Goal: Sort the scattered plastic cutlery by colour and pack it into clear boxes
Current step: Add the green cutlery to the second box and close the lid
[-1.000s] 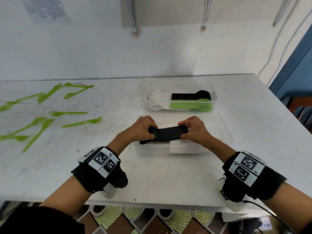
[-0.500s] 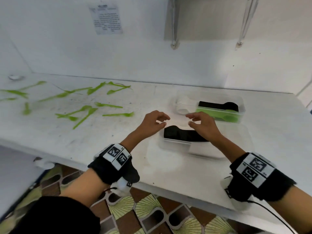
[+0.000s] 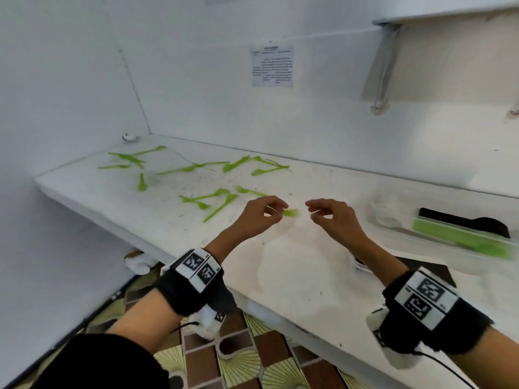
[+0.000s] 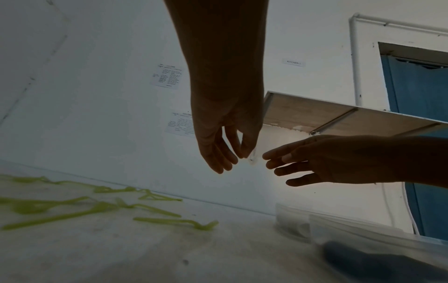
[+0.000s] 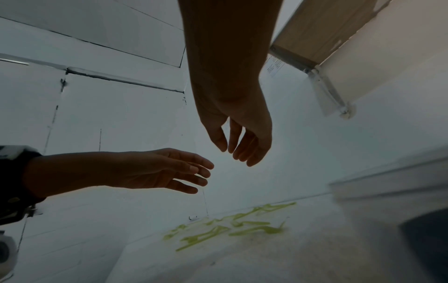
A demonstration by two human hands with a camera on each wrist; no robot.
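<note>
At the right edge of the white counter (image 3: 295,270) stood a clear plastic box (image 3: 438,248), rectangular with thin see-through walls. Inside it I could make out three colours lying side by side: a flat black stack (image 3: 463,221) along the far side, a bright green stack (image 3: 460,238) in front of it, and pale white pieces (image 3: 390,214) at the left end. A second clear box (image 4: 363,247) showed low in my left wrist view, blurred, with something dark lying in it; I could not tell its shape. The rest of the green cutlery (image 3: 207,197) lay loose on the counter to my left, thin, long-handled pieces scattered at all angles, some crossing one another, with more (image 3: 132,160) further back near the corner of the wall. The counter was matt white, scuffed and speckled with dark marks. My left hand (image 3: 261,217) hung in the air above the counter, its fingers loosely bent and slightly apart, gripping nothing; one green piece (image 3: 289,212) lay on the counter just past its fingertips. My right hand (image 3: 334,220) hung level with it, a small gap between the two, its fingers likewise relaxed, a little spread and empty. Each wrist wore a black band with a white square-patterned tag (image 3: 199,266). A printed sheet of paper (image 3: 271,66) was stuck to the white wall behind.
</note>
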